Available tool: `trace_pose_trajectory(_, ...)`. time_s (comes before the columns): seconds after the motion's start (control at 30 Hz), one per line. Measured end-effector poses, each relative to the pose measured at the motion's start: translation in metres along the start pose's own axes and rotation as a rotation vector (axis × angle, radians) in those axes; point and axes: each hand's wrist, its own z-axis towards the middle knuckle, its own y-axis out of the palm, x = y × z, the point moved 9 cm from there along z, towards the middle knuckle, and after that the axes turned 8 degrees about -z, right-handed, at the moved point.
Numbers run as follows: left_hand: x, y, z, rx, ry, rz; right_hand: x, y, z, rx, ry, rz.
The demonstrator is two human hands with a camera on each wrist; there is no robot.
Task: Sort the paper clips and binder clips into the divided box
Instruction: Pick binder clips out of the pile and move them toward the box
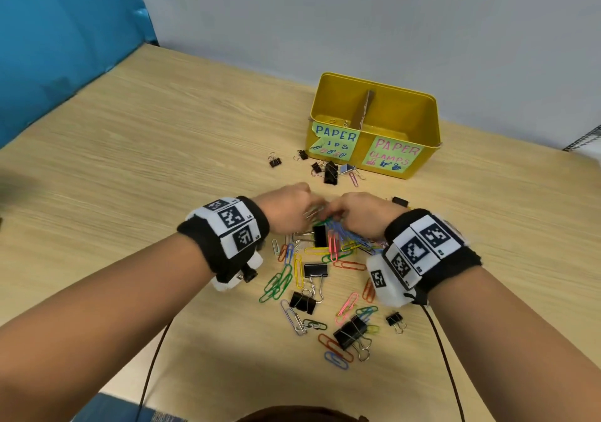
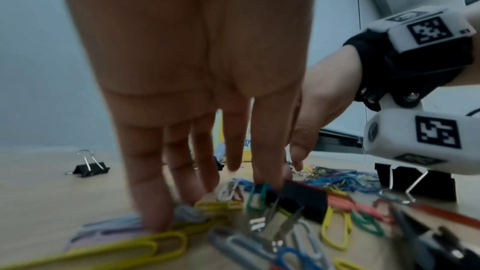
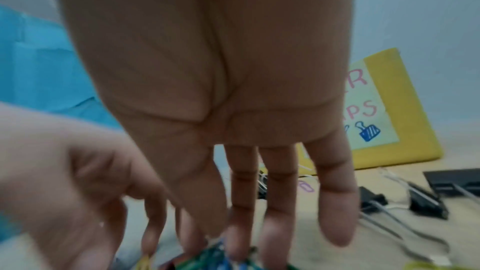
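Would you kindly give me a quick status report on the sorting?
Left hand and right hand both fingers-down in the clip pile, grip unclear. Yellow box nearly empty. Binder clips tangled among paper clips.

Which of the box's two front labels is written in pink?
The right-hand label, reading "PAPER CLAMPS" in pink, on the yellow box. The left label is lettered in blue.

Both forearms reach forward, wrists banded. The left hand (image 1: 286, 208) and right hand (image 1: 361, 215) meet, fingers pointing down, fairly straight.
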Motion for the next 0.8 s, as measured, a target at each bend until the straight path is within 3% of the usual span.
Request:
trace_pose_trajectory(0.03,-0.003,0.005,-0.002,-0.027,-0.021,0.034,-0.001,-0.002,-0.003,0.010,0.005,0.009)
trace_pose_trajectory(0.17,0.007,0.000,-0.016,0.081,0.045,0.024,-0.001,-0.011,-0.009,0.103,0.012,-0.007)
trace_pose_trajectory(0.3,0.005,0.032,-0.030,-0.196,0.023,0.255,0.007,0.004,-0.008,0.005,0.073,-0.045)
trace_pose_trajectory(0.47,0.002,0.027,-0.049,-0.098,0.019,0.451,0.011,-0.015,-0.004,0.161,0.093,-0.040)
trace_pose_trajectory(0.63,-0.010,0.045,-0.058,-0.240,-0.075,0.499,-0.022,0.025,0.005,-0.074,-0.048,-0.270)
trace_pose_trajectory(0.8,-0.035,0.024,-0.058,-0.174,-0.163,0.532,-0.017,0.020,-0.012,-0.173,-0.027,-0.406)
